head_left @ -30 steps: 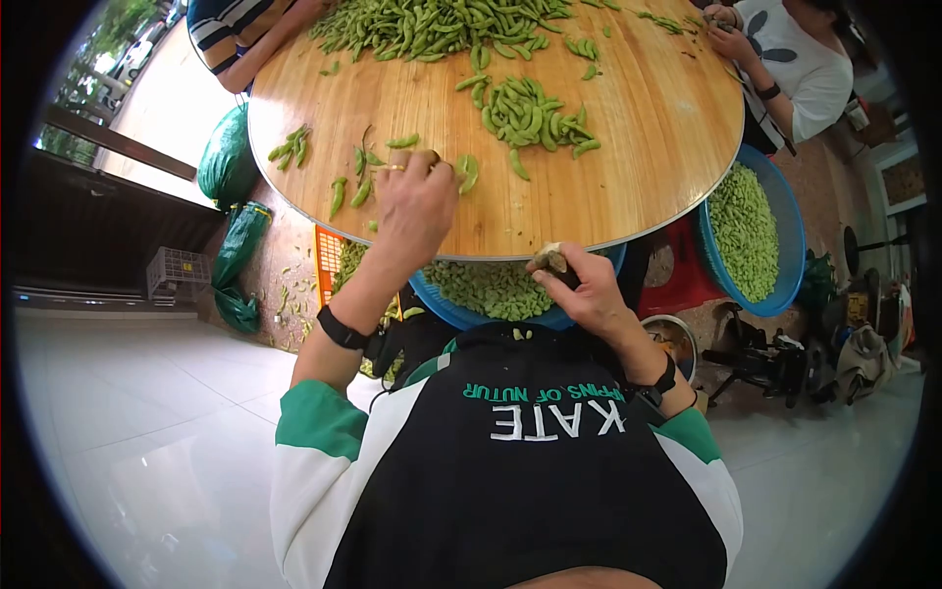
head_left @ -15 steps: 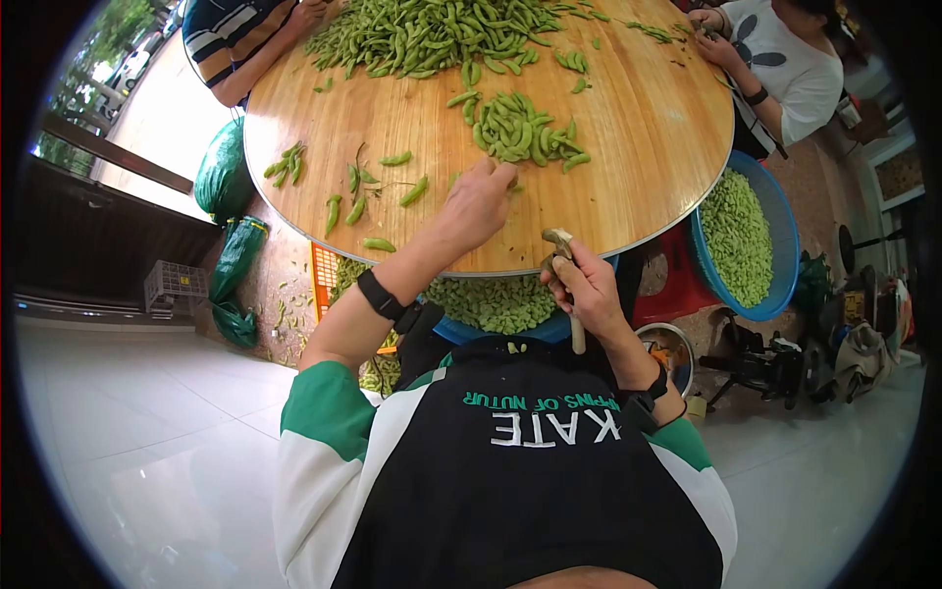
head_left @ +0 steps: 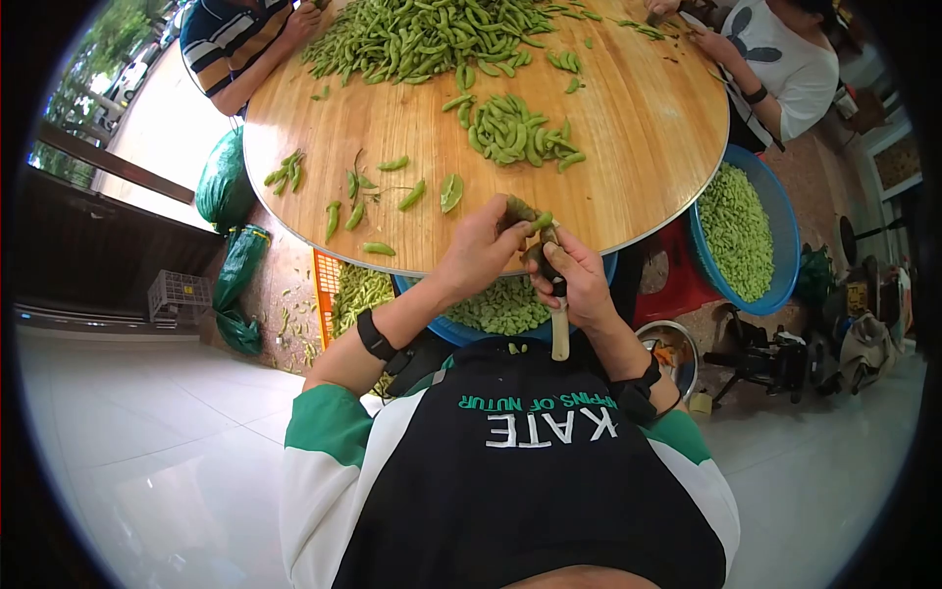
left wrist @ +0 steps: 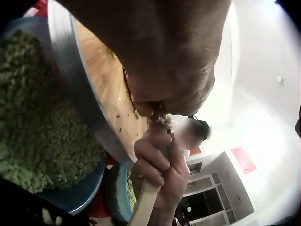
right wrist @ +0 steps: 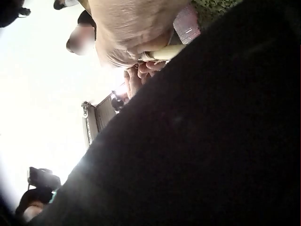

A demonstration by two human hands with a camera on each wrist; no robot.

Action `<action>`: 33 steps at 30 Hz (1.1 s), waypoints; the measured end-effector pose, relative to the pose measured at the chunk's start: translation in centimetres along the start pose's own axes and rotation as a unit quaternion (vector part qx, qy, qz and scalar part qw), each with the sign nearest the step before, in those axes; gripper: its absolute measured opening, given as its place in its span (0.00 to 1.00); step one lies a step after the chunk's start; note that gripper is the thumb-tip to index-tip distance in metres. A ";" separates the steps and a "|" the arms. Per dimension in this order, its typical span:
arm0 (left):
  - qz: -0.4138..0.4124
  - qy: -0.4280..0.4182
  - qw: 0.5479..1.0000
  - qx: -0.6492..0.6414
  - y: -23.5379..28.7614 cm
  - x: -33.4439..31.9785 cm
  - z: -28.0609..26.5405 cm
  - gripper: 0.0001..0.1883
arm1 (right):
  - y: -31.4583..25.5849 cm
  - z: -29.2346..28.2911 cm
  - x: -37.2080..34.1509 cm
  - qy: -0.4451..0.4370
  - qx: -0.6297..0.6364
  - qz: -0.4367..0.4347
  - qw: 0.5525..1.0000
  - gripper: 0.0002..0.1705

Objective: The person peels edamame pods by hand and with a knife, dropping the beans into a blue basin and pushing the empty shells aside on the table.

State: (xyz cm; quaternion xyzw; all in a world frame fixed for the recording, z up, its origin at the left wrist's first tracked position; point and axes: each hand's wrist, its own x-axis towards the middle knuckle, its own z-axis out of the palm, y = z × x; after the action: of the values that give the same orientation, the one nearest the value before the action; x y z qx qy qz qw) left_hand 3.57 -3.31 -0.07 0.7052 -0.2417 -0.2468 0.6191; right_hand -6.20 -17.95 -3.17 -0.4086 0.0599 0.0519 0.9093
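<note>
In the head view my left hand (head_left: 483, 245) pinches a green soybean pod (head_left: 541, 222) at the table's near edge. Close against it, my right hand (head_left: 577, 283) grips a tool by its pale handle (head_left: 559, 339); the fingers hide the tool's other end. The left wrist view shows the two hands meeting fingertip to fingertip, with the handle (left wrist: 143, 207) slanting down from the right fist. Below the hands stands a blue basin (head_left: 439, 332) of shelled green beans (head_left: 500, 306). A split pod (head_left: 451, 193) lies on the wood just beyond the left hand.
On the round wooden table (head_left: 638, 128) lie a large heap of pods (head_left: 422, 39), a smaller pile (head_left: 515, 133) and scattered pods. Another blue basin (head_left: 785, 236) of beans stands at right, an orange crate (head_left: 322, 290) at left. Two other people sit across the table.
My left hand has swept right from the loose pods, past the small pile, and back to the right hand with a pod. The right hand has turned, bringing the tool's pale handle into view.
</note>
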 end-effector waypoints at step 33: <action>-0.034 -0.139 0.962 -0.234 -1.6 -0.9 -0.8 0.07 | -1.2 0.2 -1.2 -0.053 0.107 0.029 0.992 0.13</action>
State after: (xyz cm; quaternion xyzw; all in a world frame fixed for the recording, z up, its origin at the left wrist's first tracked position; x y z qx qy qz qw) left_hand 3.45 -1.99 -1.50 0.5075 -0.2366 -0.4129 0.7183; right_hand -7.20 -18.67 -2.01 -0.3033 0.0286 0.0932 0.9479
